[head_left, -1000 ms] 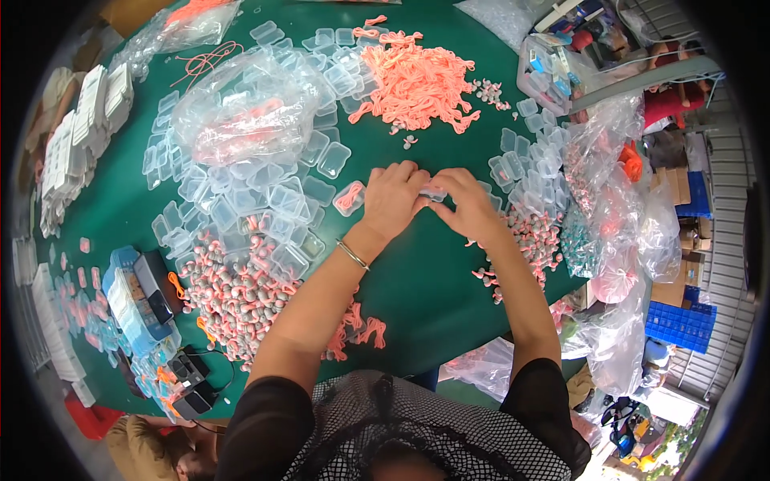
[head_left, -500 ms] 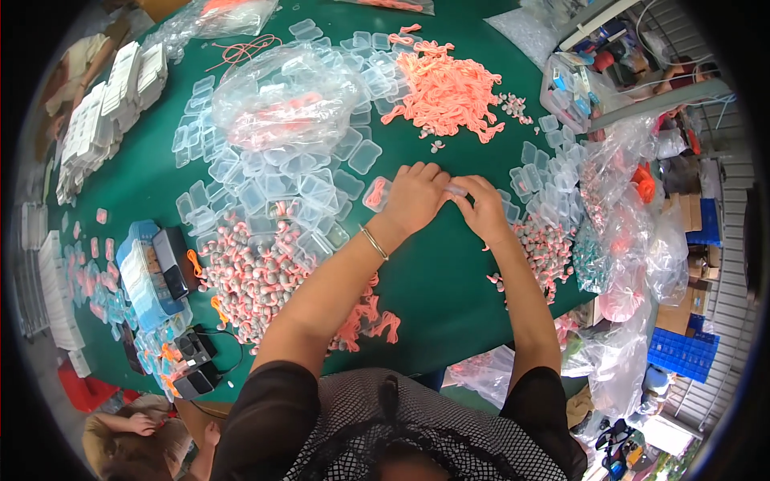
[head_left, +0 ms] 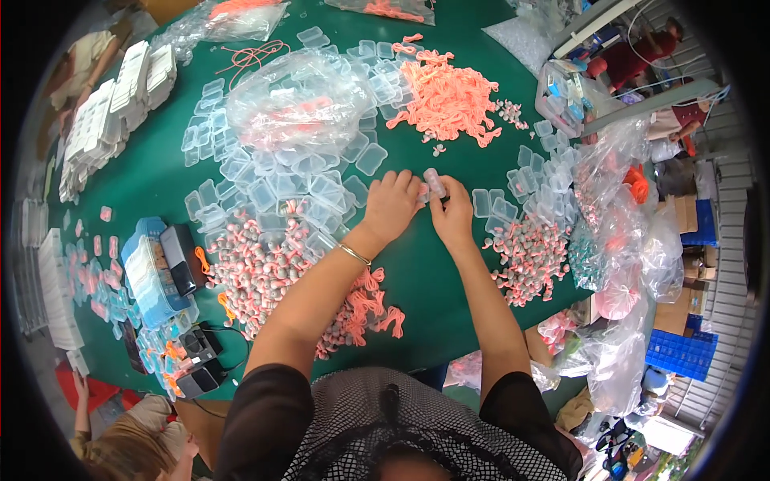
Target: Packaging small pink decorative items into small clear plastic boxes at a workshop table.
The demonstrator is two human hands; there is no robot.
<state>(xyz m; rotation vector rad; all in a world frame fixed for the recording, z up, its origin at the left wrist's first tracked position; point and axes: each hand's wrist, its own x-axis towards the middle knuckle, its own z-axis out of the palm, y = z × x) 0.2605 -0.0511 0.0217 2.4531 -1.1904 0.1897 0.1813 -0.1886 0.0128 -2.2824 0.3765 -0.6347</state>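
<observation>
My left hand (head_left: 391,207) and my right hand (head_left: 451,215) meet over the green table (head_left: 425,280), both gripping one small clear plastic case (head_left: 434,181) with something pink inside. A thin bracelet sits on my left wrist. Empty clear cases (head_left: 281,188) lie spread just left of my left hand. A heap of pink-and-grey small pieces (head_left: 525,255) lies right of my right hand, and a second such heap (head_left: 261,268) below the cases.
A pile of orange cords (head_left: 447,100) lies beyond the hands. A clear bag (head_left: 301,100) rests on the cases. Plastic bags (head_left: 626,208) crowd the right edge. White boxes (head_left: 112,104) are stacked far left; a blue tray (head_left: 148,272) and another person (head_left: 128,441) are lower left.
The view has shifted, so the table content sits lower and more to the right. My hands stay together on the small case, with fingers slightly rearranged.
</observation>
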